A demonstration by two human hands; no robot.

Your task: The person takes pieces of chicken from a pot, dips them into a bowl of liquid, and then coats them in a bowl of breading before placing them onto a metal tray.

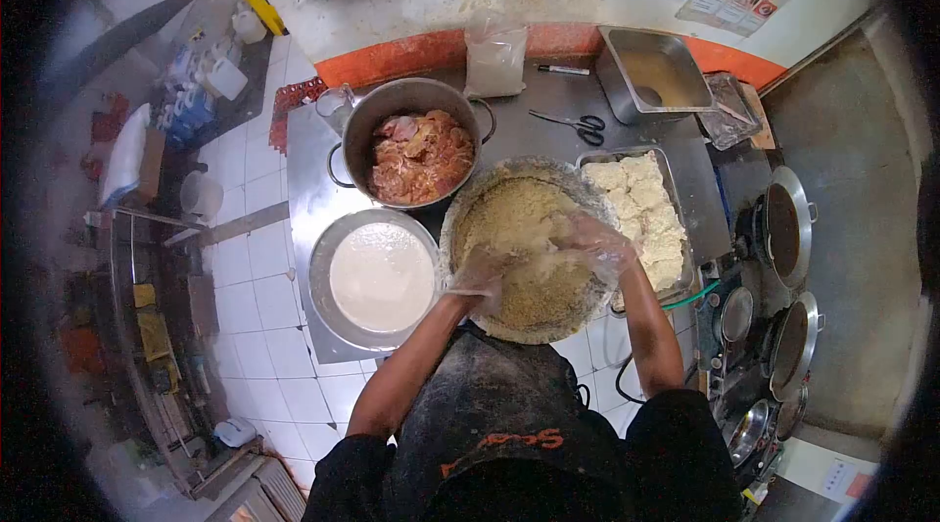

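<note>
A wide round basin (460, 311) holds pale crumbly flour coating. Both hands are inside it, in thin clear gloves. My left hand (480, 274) is at the basin's left side, its fingers blurred in the coating. My right hand (592, 243) is at the right side, fingers also blurred; whether either holds a piece cannot be made out. Right of the basin, a metal tray (676, 169) carries coated pale pieces (641, 209). A bowl of white batter (382, 277) stands at the left. Behind it, a two-handled pot (357, 145) contains raw marinated meat (421, 158).
Black scissors (583, 127), a marker (564, 70), a bag of white powder (495, 62) and a deep steel container (651, 81) are along the table's back. Large pans (791, 233) sit on burners at the right. A metal rack (147, 326) stands far left.
</note>
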